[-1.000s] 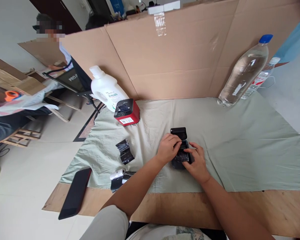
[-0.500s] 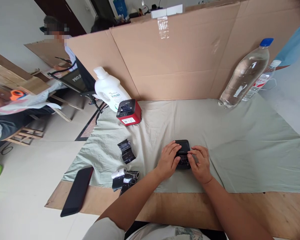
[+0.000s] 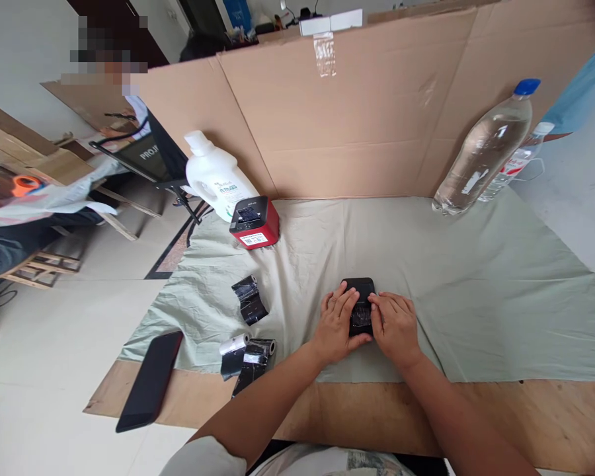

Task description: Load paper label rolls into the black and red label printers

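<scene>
A small black rectangular box with a glossy dark section in its near half lies on the cloth in front of me. My left hand holds it from the left, fingers over the top and thumb along the near edge. At its right edge, my right hand has bent fingertips pressed against the side and top. To the left lie a loose black roll, partly unwound, and two more rolls close together, one with a silvery core.
A red and black box-shaped device stands before a white jug. A phone lies at the left edge. Two bottles lean by the cardboard wall. Another person sits beyond, at left.
My left thumb has moved from the top of the black box down to its near edge. My right fingers have drawn closer together at the right edge. The view has shifted slightly.
</scene>
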`<state>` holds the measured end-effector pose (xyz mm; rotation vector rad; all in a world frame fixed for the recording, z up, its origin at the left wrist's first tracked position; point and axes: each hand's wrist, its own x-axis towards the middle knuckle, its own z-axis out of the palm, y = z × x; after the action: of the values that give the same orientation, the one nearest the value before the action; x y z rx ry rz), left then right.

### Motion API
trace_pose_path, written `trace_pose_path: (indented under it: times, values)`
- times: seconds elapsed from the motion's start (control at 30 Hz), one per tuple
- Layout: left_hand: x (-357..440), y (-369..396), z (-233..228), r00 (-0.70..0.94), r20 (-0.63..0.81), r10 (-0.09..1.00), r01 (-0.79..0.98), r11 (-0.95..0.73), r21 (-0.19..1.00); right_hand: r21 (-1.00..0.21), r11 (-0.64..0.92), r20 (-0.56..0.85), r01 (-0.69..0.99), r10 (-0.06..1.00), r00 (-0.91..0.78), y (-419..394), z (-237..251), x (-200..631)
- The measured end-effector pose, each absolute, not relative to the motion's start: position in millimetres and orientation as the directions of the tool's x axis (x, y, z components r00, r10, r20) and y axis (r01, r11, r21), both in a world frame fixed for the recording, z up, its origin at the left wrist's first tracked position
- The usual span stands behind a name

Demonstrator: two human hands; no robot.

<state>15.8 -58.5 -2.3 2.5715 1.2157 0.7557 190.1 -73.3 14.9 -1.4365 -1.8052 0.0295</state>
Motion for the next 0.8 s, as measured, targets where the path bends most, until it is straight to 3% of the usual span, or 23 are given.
trace_pose_path:
  times: [0.13, 0.3, 0.53, 0.7, 0.8]
  values:
    - [16, -68, 2, 0.527, 0.265, 0.807, 0.723, -0.59, 0.36, -0.488, 0.35, 0.57, 0.8, 0.821, -0.011, -77, 17, 191]
    - [8, -110, -5, 0.275, 0.171, 0.946, 0.901, -0.316, 0.298, -0.547, 0.345, 0.492, 0.763, 0.87, -0.041, -85, 18, 181]
    - [-4, -137, -12, 0.39, -0.057, 0.919, 0.908, -0.374, 0.191, -0.472, 0.155, 0.28, 0.868, 0.96, -0.019, -85, 18, 140]
    - [-1, -134, -10, 0.372, -0.068, 0.926, 0.917, -0.355, 0.181, -0.388, 0.254, 0.38, 0.886, 0.92, -0.098, -42, 11, 173]
    - [-1, -135, -12, 0.37, -0.076, 0.926, 0.916, -0.35, 0.194, -0.364, 0.187, 0.455, 0.912, 0.891, -0.001, 9, 7, 229]
